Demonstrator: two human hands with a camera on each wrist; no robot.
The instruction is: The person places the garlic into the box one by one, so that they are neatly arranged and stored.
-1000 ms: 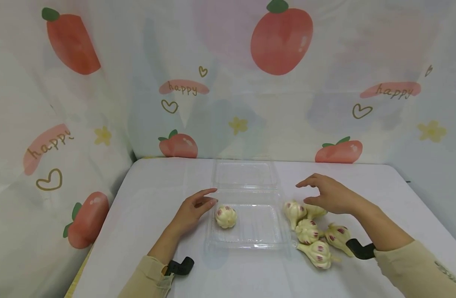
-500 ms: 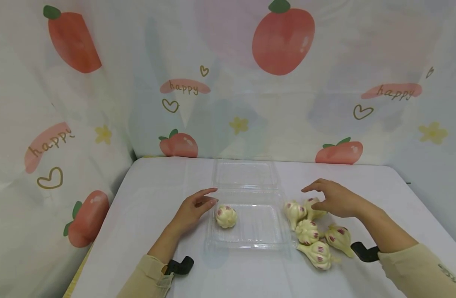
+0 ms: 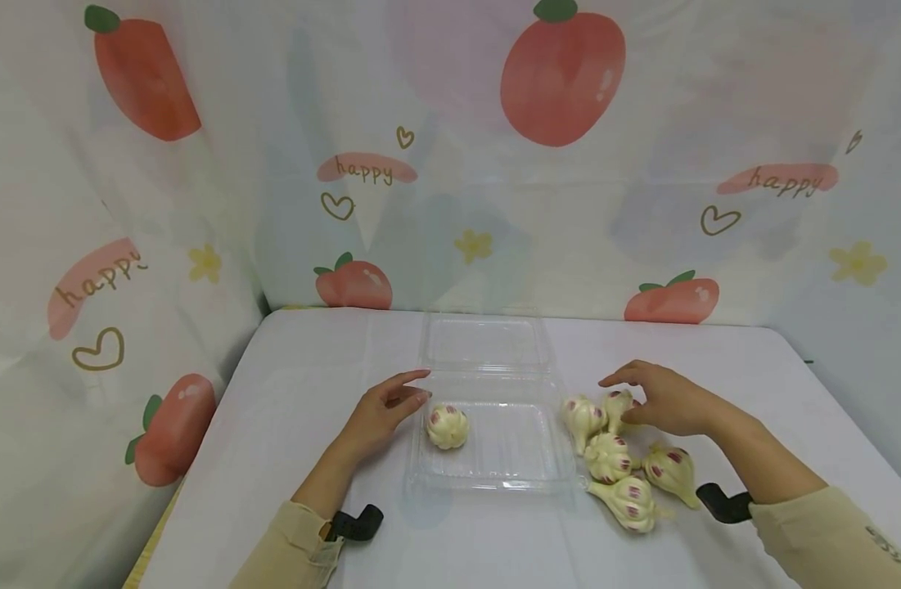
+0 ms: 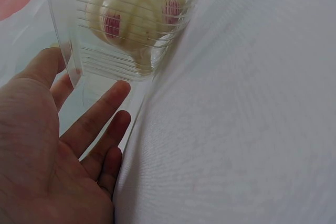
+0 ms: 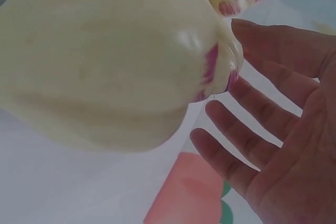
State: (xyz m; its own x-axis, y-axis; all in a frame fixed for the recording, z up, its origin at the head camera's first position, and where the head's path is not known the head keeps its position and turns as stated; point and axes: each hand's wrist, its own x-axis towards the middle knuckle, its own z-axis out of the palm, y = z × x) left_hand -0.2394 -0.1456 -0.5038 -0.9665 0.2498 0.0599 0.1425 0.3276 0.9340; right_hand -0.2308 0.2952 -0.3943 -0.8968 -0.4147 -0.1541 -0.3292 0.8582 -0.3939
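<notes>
The left hand [image 3: 380, 413] rests on the counter [image 3: 295, 458] with relaxed, spread fingers against the left wall of the clear clamshell box [image 3: 494, 446], where one garlic bulb [image 3: 447, 426] sits in the left end. The right hand [image 3: 664, 398], its grip spread and holding nothing, hovers over the rear garlic bulb [image 3: 618, 406] of the loose cluster [image 3: 619, 458] just right of the box.
</notes>
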